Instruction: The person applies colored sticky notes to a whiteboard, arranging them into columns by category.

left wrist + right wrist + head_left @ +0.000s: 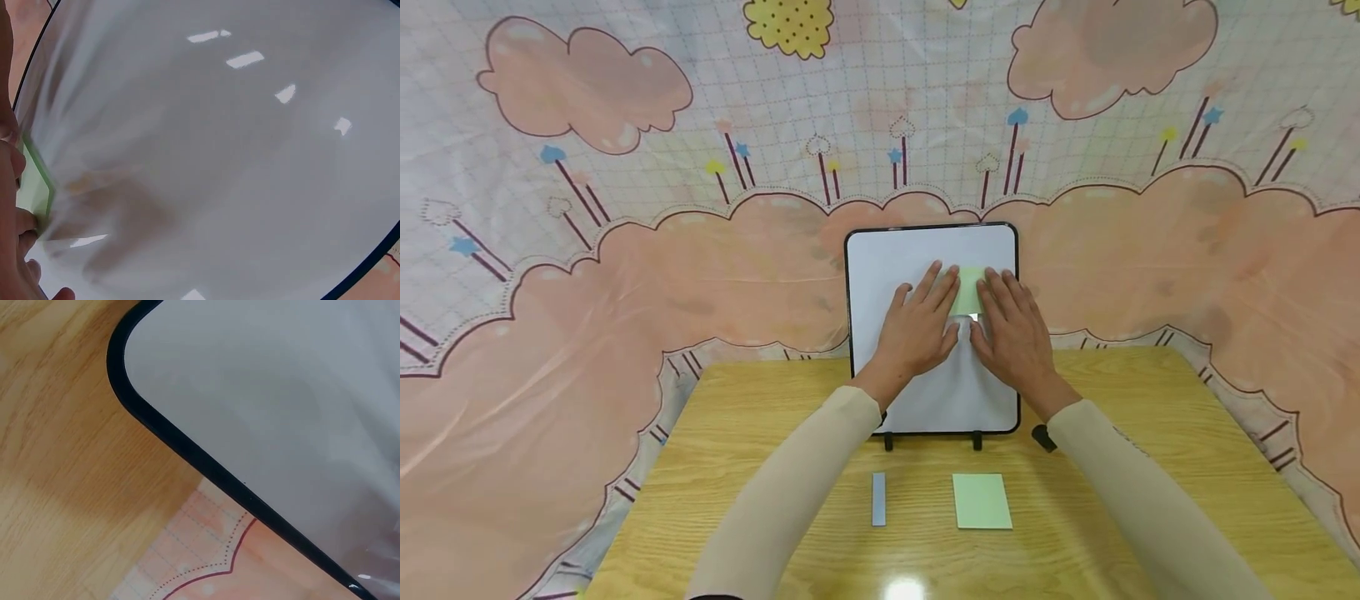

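1. A pale green square of paper [970, 292] was held flat against a whiteboard [955, 383], just right of the centre of the head view.
2. The left hand [917, 321] was laid on the board at the paper's left edge; its fingers were extended, with the fingertips pressed at the paper and nothing gripped.
3. The right hand [1015, 321] was placed likewise at the paper's right edge, its fingers straightened and nothing enclosed by them. The two thumbs were held just apart, below the paper.
4. In the left wrist view, fingers were shown along the left border, with the green paper seen beside them and patches of glare reflected across the board.
5. In the right wrist view, a rounded, black-rimmed corner of the board was shown at the upper left.
6. The board was stood upright at the centre of the head view, with two black feet [888, 442] seen under its lower rim.
7. On the wooden surface [760, 433], a narrow grey strip [878, 500] and a pale green pad [982, 502] were set at the lower centre.
8. A black object [1043, 437] was partly covered by the right sleeve [1150, 492].
9. Behind, a cloth [745, 267] printed with clouds was hung.
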Available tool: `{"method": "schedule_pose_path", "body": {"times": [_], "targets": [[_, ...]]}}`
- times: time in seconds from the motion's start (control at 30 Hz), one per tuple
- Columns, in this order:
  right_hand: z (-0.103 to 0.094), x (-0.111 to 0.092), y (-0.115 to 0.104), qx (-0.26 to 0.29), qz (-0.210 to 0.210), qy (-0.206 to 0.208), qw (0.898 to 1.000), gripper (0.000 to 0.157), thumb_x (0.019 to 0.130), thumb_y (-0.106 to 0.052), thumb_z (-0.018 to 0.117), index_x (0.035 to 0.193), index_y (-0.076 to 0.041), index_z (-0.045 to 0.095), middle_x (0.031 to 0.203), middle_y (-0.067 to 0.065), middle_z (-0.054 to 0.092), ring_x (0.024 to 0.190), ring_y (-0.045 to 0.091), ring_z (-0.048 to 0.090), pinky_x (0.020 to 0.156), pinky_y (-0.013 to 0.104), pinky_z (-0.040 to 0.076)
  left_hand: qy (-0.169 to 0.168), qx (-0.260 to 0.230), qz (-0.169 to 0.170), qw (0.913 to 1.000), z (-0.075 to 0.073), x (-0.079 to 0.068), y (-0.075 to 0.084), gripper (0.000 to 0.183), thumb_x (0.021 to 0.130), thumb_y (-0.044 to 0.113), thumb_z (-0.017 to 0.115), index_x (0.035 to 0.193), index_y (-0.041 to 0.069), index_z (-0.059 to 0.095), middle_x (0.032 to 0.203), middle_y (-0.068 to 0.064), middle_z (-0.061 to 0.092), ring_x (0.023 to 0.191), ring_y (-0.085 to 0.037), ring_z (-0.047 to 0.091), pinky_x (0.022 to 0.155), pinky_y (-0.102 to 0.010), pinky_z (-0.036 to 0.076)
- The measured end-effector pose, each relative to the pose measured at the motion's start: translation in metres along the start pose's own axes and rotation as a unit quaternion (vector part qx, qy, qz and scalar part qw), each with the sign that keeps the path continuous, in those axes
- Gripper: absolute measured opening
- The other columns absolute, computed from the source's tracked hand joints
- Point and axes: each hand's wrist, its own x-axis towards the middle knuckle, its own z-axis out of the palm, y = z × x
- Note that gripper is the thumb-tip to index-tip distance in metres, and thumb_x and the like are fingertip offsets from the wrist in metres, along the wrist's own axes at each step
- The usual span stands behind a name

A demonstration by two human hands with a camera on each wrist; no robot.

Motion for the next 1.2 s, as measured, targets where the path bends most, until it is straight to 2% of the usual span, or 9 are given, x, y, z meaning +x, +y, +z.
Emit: {"method": "schedule_pose_path", "body": {"times": [0.23, 0.5, 0.67, 0.83, 0.97, 1.2], "targets": [[-0.001, -0.002, -0.002, 0.005, 0.006, 0.001, 1.000, 0.063, 0.098, -0.036, 0.044, 0.150, -0.001, 0.043, 0.159, 0.015, 0.034, 0.148, 0.035, 0.026, 0.122, 0.047, 0.018, 0.013, -0.017, -0.015, 0.9997, 0.002, -0.008, 0.005, 0.070, 0.103, 0.051, 0.031, 0.161, 0.013, 0.017, 0.168, 0.001, 0.009, 0.154, -0.021, 0.002, 0.112, -0.048, 0.032], [0.000, -0.007, -0.003, 0.017, 0.000, 0.022, 1.000, 0.060, 0.097, -0.033, 0.048, 0.147, 0.001, 0.047, 0.155, 0.017, 0.039, 0.145, 0.037, 0.031, 0.122, 0.046, 0.017, 0.019, -0.040, -0.021, 0.9988, 0.001, -0.016, 0.010, 0.072, 0.103, 0.052, 0.033, 0.160, 0.010, 0.020, 0.167, -0.002, 0.015, 0.154, -0.022, 0.006, 0.111, -0.045, 0.033], [0.000, -0.011, -0.005, 0.026, 0.000, 0.033, 0.999, 0.060, 0.096, -0.032, 0.050, 0.146, 0.001, 0.047, 0.154, 0.018, 0.041, 0.145, 0.037, 0.032, 0.121, 0.048, 0.021, 0.035, -0.041, -0.009, 0.9985, 0.003, -0.022, 0.010, 0.071, 0.103, 0.051, 0.034, 0.159, 0.009, 0.024, 0.165, -0.003, 0.021, 0.154, -0.023, 0.011, 0.109, -0.045, 0.035], [-0.002, -0.015, -0.009, 0.036, 0.002, 0.032, 0.999, 0.060, 0.096, -0.030, 0.053, 0.147, 0.001, 0.047, 0.153, 0.018, 0.042, 0.144, 0.036, 0.034, 0.121, 0.046, 0.020, 0.055, -0.050, 0.003, 0.9972, 0.004, -0.030, 0.009, 0.068, 0.102, 0.050, 0.034, 0.157, 0.010, 0.031, 0.164, -0.004, 0.027, 0.152, -0.023, 0.017, 0.108, -0.045, 0.037], [-0.006, -0.019, -0.013, 0.053, -0.001, 0.034, 0.998, 0.060, 0.094, -0.027, 0.055, 0.146, 0.003, 0.047, 0.151, 0.020, 0.044, 0.139, 0.038, 0.039, 0.120, 0.046, 0.023, 0.068, -0.070, 0.008, 0.9952, 0.001, -0.038, 0.009, 0.066, 0.102, 0.050, 0.034, 0.155, 0.011, 0.036, 0.162, -0.004, 0.031, 0.151, -0.022, 0.020, 0.108, -0.045, 0.037], [-0.014, -0.032, -0.024, 0.085, -0.008, 0.027, 0.996, 0.060, 0.091, -0.024, 0.059, 0.145, 0.002, 0.048, 0.147, 0.019, 0.047, 0.135, 0.038, 0.043, 0.114, 0.050, 0.032, 0.092, -0.126, 0.007, 0.9878, -0.003, -0.057, 0.014, 0.058, 0.101, 0.047, 0.043, 0.148, 0.013, 0.047, 0.153, -0.005, 0.043, 0.146, -0.023, 0.032, 0.106, -0.047, 0.040]]}}
